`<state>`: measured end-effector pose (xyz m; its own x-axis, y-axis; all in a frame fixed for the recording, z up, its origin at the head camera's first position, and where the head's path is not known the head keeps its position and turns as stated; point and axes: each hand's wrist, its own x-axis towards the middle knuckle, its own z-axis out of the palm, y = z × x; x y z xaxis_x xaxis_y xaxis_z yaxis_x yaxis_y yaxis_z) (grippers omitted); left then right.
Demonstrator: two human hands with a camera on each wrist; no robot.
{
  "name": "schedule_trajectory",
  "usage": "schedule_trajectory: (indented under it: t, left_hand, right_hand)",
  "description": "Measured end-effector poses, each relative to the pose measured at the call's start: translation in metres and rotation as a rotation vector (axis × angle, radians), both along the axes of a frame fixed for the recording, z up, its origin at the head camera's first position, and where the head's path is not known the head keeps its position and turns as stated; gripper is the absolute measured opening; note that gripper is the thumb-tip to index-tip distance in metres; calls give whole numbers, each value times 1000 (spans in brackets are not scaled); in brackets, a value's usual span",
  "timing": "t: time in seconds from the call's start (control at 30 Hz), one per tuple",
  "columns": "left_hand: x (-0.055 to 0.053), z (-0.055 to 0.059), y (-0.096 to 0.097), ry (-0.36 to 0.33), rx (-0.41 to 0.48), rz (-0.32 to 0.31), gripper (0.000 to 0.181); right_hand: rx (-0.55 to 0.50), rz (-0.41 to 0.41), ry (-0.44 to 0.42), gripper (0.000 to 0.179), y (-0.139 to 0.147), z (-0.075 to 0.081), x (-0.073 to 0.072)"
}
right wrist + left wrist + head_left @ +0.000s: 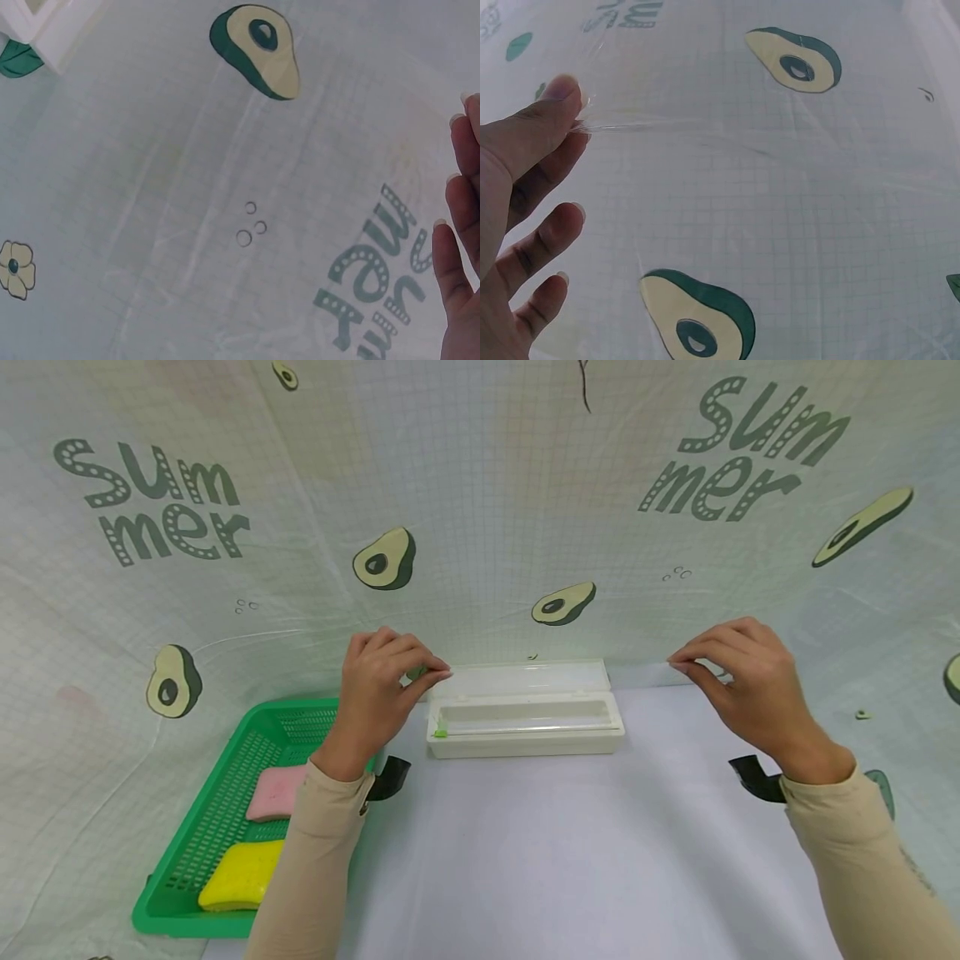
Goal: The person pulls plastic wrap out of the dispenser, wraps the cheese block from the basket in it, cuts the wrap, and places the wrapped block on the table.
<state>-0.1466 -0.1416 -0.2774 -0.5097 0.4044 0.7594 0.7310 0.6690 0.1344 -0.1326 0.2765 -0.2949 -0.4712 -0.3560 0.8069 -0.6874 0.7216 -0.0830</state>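
Thumb and fingertips of my left hand (pixel 382 689) pinch the gathered edge of clear cling film (pixel 619 127), while its other fingers stay loosely spread in the left wrist view. Level with it in the head view, my right hand (pixel 750 693) has thumb and fingertips pressed together on the film's other side. The transparent sheet is hard to make out between them. Behind and between the hands stands a long white cling film dispenser (pixel 525 746), lid (pixel 525 677) raised, with a small green slider (pixel 441 733) at its left end. The right wrist view cuts off that hand's pinch.
On the left a green basket (pixel 197 827) holds a pink block (pixel 274 793) and a yellow block (pixel 242 877), partly hidden by my left sleeve. A pale cloth covers the table (pixel 570 860). An avocado-printed curtain (pixel 465 468) hangs behind the dispenser.
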Motion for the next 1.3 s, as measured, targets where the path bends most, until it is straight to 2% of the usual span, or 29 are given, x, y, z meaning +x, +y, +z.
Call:
schedule_trajectory:
  t: [0.03,0.07,0.13,0.17,0.2,0.3,0.37,0.43,0.53,0.57,0.6,0.67,0.73,0.77,0.83,0.87,1.0,1.03,1.23,1.3]
  left_hand:
    - [0,1,0,0,1,1,8]
    - [0,1,0,0,1,2,8]
    - [0,3,0,3,0,4,7]
    - [1,4,0,5,0,4,7]
    - [1,5,0,7,-1,5,7]
    - [2,8,1,13,1,4,7]
    - [2,9,1,16,3,2,7]
    - [2,11,0,18,7,0,7]
    - [2,13,0,24,8,0,6]
    - [2,14,0,26,8,1,6]
    - [2,14,0,27,8,1,7]
    - [2,15,-1,31,7,2,7]
    - [2,16,-1,32,9,3,7]
    - [2,17,-1,32,10,4,7]
    - [2,17,-1,32,16,4,7]
    - [2,18,-1,33,17,4,7]
    - [1,19,-1,38,25,2,7]
    - [1,19,-2,39,27,1,8]
    - [1,22,-1,45,41,1,8]
    - [0,23,-1,50,46,-1,8]
  right_hand:
    - [13,-2,-6,9,1,1,0]
    - [22,-3,-11,10,2,2,0]
    - [40,-5,-22,31,3,3,1]
    - [44,-6,-27,33,4,4,1]
    - [40,-4,-25,32,4,5,0]
    - [-1,9,-9,9,2,6,-1]
    - [-36,21,8,9,1,6,-2]
    - [-60,29,26,23,0,5,-3]
    - [-73,22,40,19,-2,7,-3]
    - [-74,16,41,9,-2,8,-3]
    - [-75,11,41,12,-3,8,-3]
    - [-78,2,40,34,-5,10,-2]
    - [-84,-5,39,35,-6,12,-1]
    - [-88,-8,38,35,-6,12,-1]
    - [-97,-7,44,10,-6,12,-1]
    - [-102,-7,46,13,-6,12,-1]
    - [-115,0,59,63,-6,12,-2]
    - [-116,-2,59,64,-7,13,-2]
    - [-132,-20,56,62,-8,15,-2]
    - [-141,-28,53,43,-10,15,-1]
